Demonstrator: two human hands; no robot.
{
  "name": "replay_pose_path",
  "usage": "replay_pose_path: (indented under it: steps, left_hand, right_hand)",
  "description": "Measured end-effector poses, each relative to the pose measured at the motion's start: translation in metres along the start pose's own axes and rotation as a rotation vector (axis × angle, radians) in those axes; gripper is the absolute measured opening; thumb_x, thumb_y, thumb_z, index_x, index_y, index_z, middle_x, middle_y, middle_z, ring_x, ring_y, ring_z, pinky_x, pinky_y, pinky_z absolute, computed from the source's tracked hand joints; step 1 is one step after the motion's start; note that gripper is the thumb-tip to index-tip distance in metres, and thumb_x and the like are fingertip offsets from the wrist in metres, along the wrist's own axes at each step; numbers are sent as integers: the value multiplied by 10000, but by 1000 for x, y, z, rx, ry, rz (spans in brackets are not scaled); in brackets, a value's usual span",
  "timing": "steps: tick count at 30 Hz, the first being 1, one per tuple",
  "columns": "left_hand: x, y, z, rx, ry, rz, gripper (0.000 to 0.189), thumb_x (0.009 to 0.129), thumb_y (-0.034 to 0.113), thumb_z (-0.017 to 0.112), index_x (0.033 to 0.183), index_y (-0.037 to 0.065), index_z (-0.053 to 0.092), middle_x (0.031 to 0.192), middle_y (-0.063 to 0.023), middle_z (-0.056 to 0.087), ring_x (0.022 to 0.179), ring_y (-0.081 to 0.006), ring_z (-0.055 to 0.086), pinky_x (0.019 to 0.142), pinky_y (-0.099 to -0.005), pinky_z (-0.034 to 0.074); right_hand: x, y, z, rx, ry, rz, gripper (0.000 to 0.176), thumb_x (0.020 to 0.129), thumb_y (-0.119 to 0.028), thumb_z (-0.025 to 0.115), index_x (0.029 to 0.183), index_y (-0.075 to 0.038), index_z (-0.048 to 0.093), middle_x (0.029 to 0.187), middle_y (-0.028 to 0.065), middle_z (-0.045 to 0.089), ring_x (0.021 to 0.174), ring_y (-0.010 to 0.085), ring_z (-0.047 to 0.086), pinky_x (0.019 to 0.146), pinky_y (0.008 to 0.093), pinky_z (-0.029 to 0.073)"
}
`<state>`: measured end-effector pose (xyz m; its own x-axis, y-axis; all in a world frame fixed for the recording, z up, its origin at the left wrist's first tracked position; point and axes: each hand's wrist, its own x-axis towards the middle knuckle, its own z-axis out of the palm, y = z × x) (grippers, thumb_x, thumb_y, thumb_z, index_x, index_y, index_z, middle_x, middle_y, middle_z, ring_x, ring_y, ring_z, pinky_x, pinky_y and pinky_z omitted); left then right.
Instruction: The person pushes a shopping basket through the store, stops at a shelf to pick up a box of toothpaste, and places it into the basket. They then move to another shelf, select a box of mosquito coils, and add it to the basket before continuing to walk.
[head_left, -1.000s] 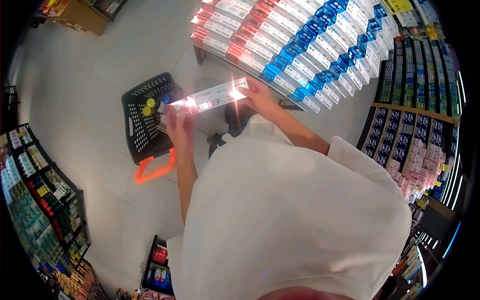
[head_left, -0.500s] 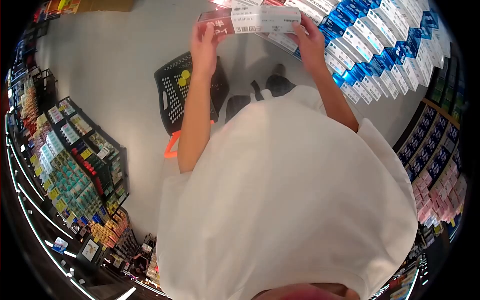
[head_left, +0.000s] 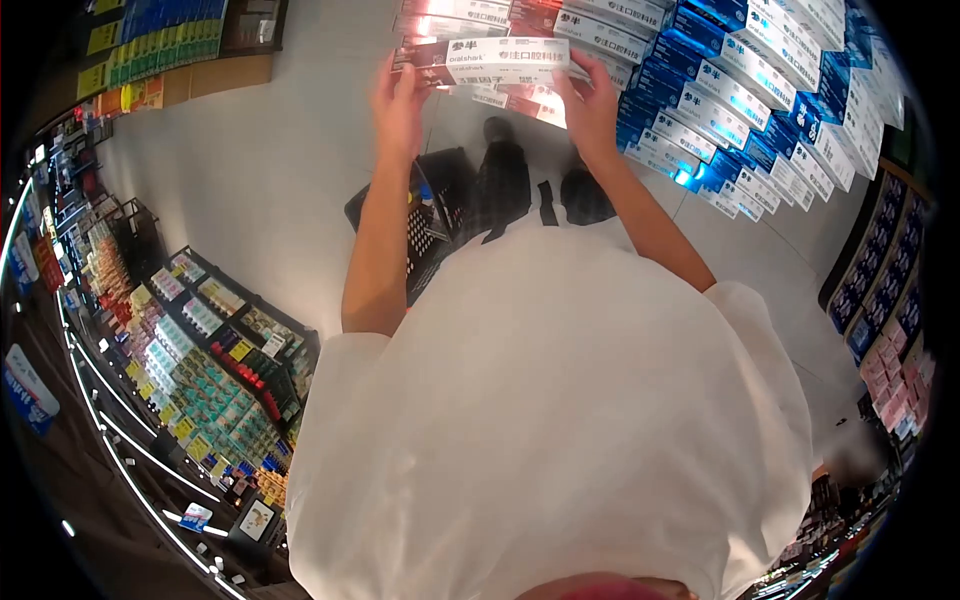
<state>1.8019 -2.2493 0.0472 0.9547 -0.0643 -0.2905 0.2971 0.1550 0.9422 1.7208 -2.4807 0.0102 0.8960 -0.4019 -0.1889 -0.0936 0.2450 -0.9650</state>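
A long white and red box point(head_left: 490, 58) with printed lettering is held level at the top of the view. My left hand point(head_left: 400, 105) grips its left, red end, and my right hand point(head_left: 588, 100) grips its right, white end. Both hands have their fingers closed on the box. Just beyond it are stacked red and white boxes point(head_left: 600, 38) of similar shape.
Blue and white boxes point(head_left: 725, 90) are stacked at the upper right. A black perforated basket point(head_left: 425, 235) hangs or stands beside my left forearm. Shelves of small goods point(head_left: 215, 365) stand at left, and another shelf point(head_left: 880, 270) at right. Grey floor point(head_left: 250, 190) shows between.
The view has shifted, and more of the stacked boxes shows. The held box has tipped, showing more of its upper printed face. The basket appears lower and partly behind my left forearm.
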Motion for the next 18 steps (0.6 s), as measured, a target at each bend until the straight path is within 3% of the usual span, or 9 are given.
replay_pose_path:
  steps: [1,5,9,12,16,17,18]
  left_hand:
    - [12,-4,-1,-42,-2,5,479,949,141,553,1384,15,396,1159,-97,545,1017,-202,582,899,-362,500]
    - [61,-19,-21,-76,142,-46,355,921,87,556,1264,40,480,999,-73,616,898,-180,611,833,-349,489]
    - [123,-32,-52,-108,235,-14,302,884,54,595,1166,31,492,976,-68,596,844,-180,601,775,-364,512]
    - [164,-44,-80,-155,176,0,308,882,55,598,1164,31,477,985,-74,593,834,-183,602,792,-368,515]
    - [192,-50,-88,53,71,47,296,898,108,621,1141,27,473,1032,-73,578,941,-161,568,859,-337,490]
    - [191,-49,-90,152,45,-50,355,905,152,634,1180,7,464,1091,-87,566,1013,-171,549,885,-311,468]
    - [197,-55,-94,280,13,2,384,904,162,637,1203,3,457,1100,-93,566,1026,-178,548,883,-311,466]
  right_hand:
    - [3,5,11,27,53,41,415,851,-150,688,1211,-1,543,1164,138,575,986,192,629,717,264,543]
    - [18,27,50,-50,196,36,405,826,-137,701,1188,-5,575,1110,134,562,947,205,629,771,301,533]
    - [39,50,93,-67,210,6,502,780,-107,720,1243,-13,551,1164,139,555,988,230,626,811,322,532]
    - [52,66,127,-18,244,31,535,777,-102,711,1270,-14,524,1198,150,548,1025,237,625,827,319,531]
    - [71,78,150,-82,266,55,558,786,-96,698,1296,4,493,1316,173,499,1047,250,626,834,319,534]
    - [75,85,152,-87,279,52,563,789,-95,695,1299,18,483,1337,182,485,1063,249,620,835,319,532]
    - [76,94,154,-91,291,50,569,791,-93,692,1301,31,474,1357,191,470,1079,249,613,836,319,531]
